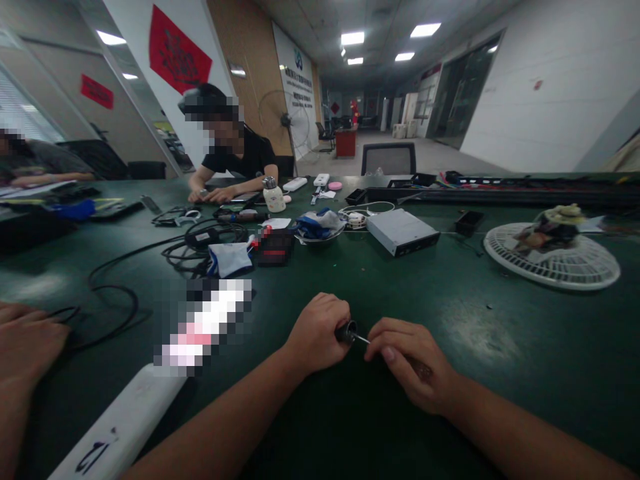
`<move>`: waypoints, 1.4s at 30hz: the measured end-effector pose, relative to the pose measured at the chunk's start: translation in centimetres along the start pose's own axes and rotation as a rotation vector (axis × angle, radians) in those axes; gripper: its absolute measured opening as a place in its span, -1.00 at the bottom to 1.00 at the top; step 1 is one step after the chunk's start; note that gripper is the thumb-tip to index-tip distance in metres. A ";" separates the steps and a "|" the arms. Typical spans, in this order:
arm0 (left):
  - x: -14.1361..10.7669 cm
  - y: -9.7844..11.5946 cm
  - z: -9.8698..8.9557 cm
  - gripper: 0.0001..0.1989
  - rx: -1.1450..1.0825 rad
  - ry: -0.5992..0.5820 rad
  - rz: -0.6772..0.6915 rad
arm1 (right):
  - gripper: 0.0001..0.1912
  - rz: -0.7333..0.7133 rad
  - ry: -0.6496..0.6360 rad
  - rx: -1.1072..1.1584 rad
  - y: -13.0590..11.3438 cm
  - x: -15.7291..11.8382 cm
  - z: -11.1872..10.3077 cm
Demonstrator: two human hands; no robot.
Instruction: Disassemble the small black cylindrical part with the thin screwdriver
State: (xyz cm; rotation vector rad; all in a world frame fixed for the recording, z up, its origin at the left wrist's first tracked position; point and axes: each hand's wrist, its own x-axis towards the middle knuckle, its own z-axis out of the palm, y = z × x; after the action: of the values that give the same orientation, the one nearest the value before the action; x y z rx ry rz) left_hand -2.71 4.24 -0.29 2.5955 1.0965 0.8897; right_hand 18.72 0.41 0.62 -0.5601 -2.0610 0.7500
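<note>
Over the smooth dark green counter [320, 437], the left hand [319, 333] is curled around a small black hollow cylinder [347, 331], its open end toward the right hand [410, 363], which grips a tool with a thin silver metal shaft [363, 339] reaching that opening. A flat grey metal box [401, 229] lies beyond.

Dim o'all, bright ceiling lights [353, 38], glare on green tabletop [477, 333]; wide-angle edges stretched, pixelated patches L of ctr
</note>
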 end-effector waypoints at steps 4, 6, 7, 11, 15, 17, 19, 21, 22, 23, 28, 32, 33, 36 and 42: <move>0.0 0.1 -0.1 -0.82 0.010 -0.018 0.004 | -0.68 0.013 0.036 -0.031 0.0 0.0 0.1; 0.0 0.1 -0.1 -0.82 0.008 -0.026 0.006 | -0.67 0.018 0.081 -0.068 -0.1 0.0 0.1; 0.0 0.1 -0.1 -0.82 0.004 -0.028 0.005 | -0.68 0.018 0.091 -0.076 -0.1 0.0 0.2; 0.0 -0.1 -0.1 -0.78 -0.001 -0.020 0.000 | -0.72 0.001 0.027 -0.028 -0.3 0.1 0.1; 0.0 0.0 -0.1 -0.78 0.007 -0.018 -0.004 | -0.68 0.007 0.029 -0.026 0.0 0.0 0.1; 0.1 0.1 -0.1 -0.79 0.010 -0.040 0.008 | -0.66 0.017 0.080 -0.054 0.2 -0.3 0.1; 0.1 0.2 -0.1 -0.79 0.022 -0.053 0.001 | -0.66 0.009 0.165 -0.085 0.2 -0.5 0.1; 0.2 0.2 -0.1 -0.79 0.054 -0.048 -0.044 | -0.67 0.004 0.278 -0.113 0.1 -0.7 0.1; 0.2 0.2 -0.1 -0.79 0.074 -0.041 -0.078 | -0.68 0.014 0.336 -0.126 0.2 -0.7 0.1; 0.2 0.2 -0.1 -0.79 0.090 -0.032 -0.111 | -0.70 0.040 0.388 -0.138 0.2 -0.6 0.1; 0.3 0.1 0.0 -0.81 0.079 -0.036 -0.140 | -0.83 0.292 0.454 -0.104 1.3 -0.2 0.3; 0.3 0.2 0.0 -0.80 0.066 -0.042 -0.152 | -0.83 0.370 0.332 -0.137 1.7 0.0 0.5; 0.3 0.2 0.0 -0.79 0.063 -0.032 -0.170 | -0.88 0.371 0.284 -0.207 1.7 0.1 0.5; 0.3 0.2 0.1 -0.79 0.058 0.004 -0.222 | -0.88 0.388 0.146 -0.405 1.6 0.4 0.8; 0.2 0.3 0.1 -0.75 0.040 0.014 -0.235 | -0.79 0.429 0.075 -0.410 2.0 0.4 0.8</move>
State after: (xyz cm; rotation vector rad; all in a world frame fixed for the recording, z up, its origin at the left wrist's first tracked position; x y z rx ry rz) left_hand -2.35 4.19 -0.18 2.4272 1.4006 0.8401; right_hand 18.04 1.84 -0.89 -1.2700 -2.0554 0.5273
